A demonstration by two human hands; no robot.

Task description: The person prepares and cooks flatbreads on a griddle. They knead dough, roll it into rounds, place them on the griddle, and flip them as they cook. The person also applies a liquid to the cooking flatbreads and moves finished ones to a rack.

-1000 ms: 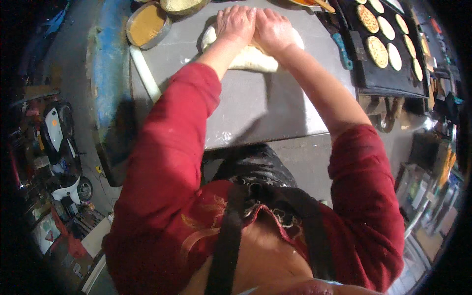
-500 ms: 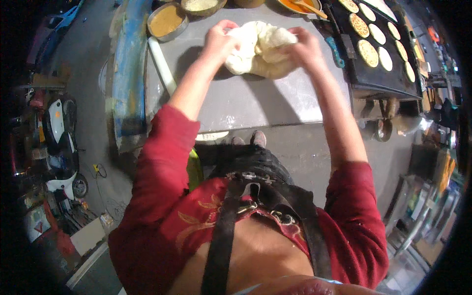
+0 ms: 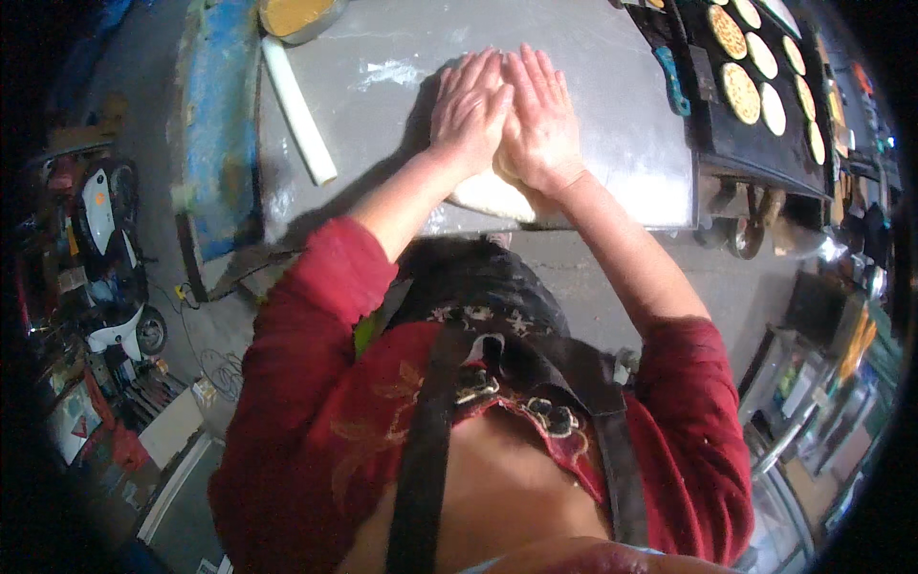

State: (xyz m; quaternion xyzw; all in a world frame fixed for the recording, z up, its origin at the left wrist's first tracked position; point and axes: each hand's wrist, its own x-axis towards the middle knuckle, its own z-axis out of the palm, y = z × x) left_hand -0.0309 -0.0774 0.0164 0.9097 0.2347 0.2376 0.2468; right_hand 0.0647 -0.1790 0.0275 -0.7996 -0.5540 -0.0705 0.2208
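Note:
A lump of pale dough (image 3: 499, 197) lies on the grey metal worktop (image 3: 382, 134) near its front edge. My left hand (image 3: 469, 113) and my right hand (image 3: 542, 117) lie flat on top of it side by side, fingers stretched out and pointing away from me. Both palms press down, covering most of the dough, so only its near part shows below my wrists. Neither hand grips anything. To the left of my left hand is a white rolling pin (image 3: 298, 113).
A round metal bowl of tan filling (image 3: 298, 17) stands at the far left. On the right, a black griddle (image 3: 717, 143) carries several round flatbreads, some browned. A teal-handled tool (image 3: 672, 81) lies between worktop and griddle. White flour smears (image 3: 392, 73) mark the worktop.
The dough, held up and folded between both hands before, now lies on the worktop closer to me. Both hands have let go of its sides and lie flattened on top.

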